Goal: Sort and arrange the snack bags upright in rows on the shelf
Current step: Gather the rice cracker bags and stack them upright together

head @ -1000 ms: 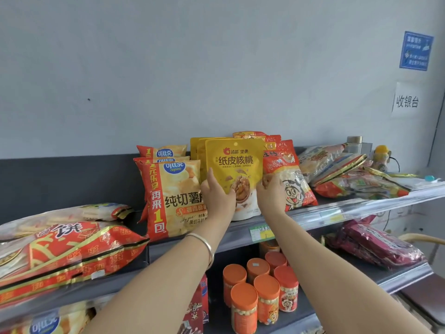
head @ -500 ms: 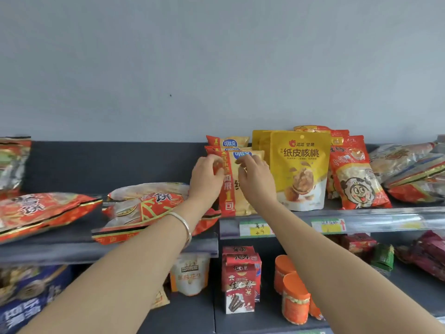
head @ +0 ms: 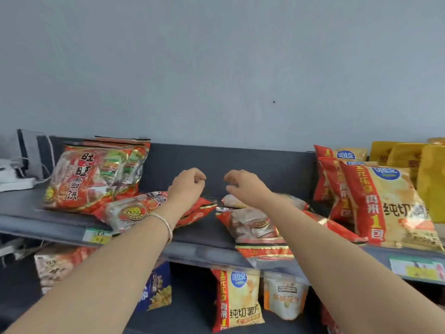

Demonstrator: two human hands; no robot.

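Holding both hands above the shelf (head: 204,229), you are gripping nothing. Your left hand (head: 186,186) and your right hand (head: 243,188) are hanging side by side, a little apart, with the fingers loosely curled and empty. A silver bracelet (head: 166,225) is sitting on your left wrist.

Under that wrist, at 7 o'clock from the left hand, a left flat cracker bag (head: 134,212) is lying on its back. At 5 o'clock from the right hand, a right flat cracker bag (head: 252,227) is lying under your forearm, and its near end is reaching over the front edge of the shelf. The far ends of these two bags are almost touching.

At 9 o'clock from the left hand, a big red cracker bag (head: 96,174) is leaning against the back panel. At 3 o'clock from the right hand, the chip bags (head: 390,203) are standing upright, one behind another, and the yellow pouches (head: 407,160) are standing at 2 o'clock.
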